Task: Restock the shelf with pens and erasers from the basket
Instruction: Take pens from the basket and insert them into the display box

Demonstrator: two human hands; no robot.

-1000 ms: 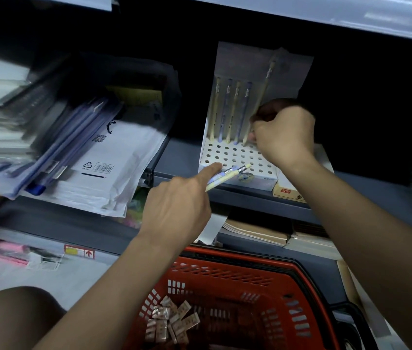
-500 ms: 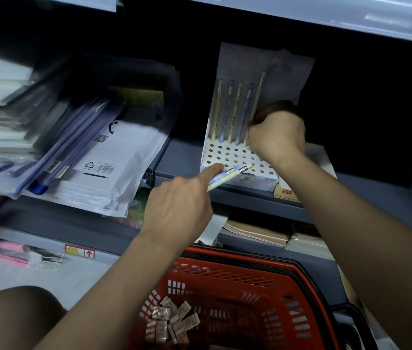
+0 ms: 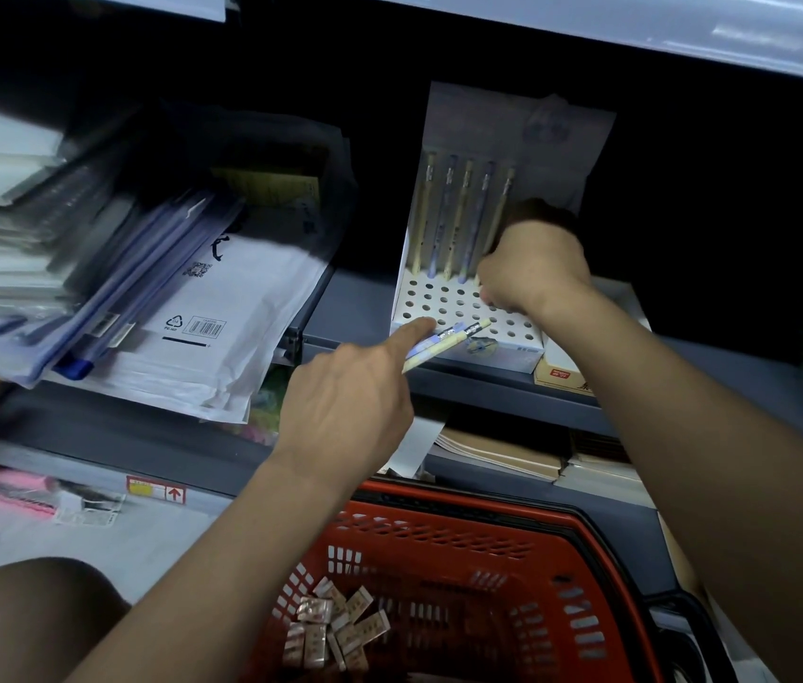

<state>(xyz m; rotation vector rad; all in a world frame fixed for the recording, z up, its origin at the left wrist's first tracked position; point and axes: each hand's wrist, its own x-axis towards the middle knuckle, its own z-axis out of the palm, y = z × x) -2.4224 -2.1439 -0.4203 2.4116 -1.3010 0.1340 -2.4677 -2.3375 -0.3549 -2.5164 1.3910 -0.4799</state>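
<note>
Dim grey shelving (image 3: pixel 463 386), pale floor (image 3: pixel 94 539)

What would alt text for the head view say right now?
The right hand seats a fifth pen in the white perforated pen stand on the shelf, while the left hand holds two more pens. Below, a red basket holds wrapped erasers.

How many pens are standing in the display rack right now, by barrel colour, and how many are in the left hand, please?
Yellow pens standing in the rack: 3
Blue pens standing in the rack: 2
Pens held in the left hand: 2
Total: 7
</note>
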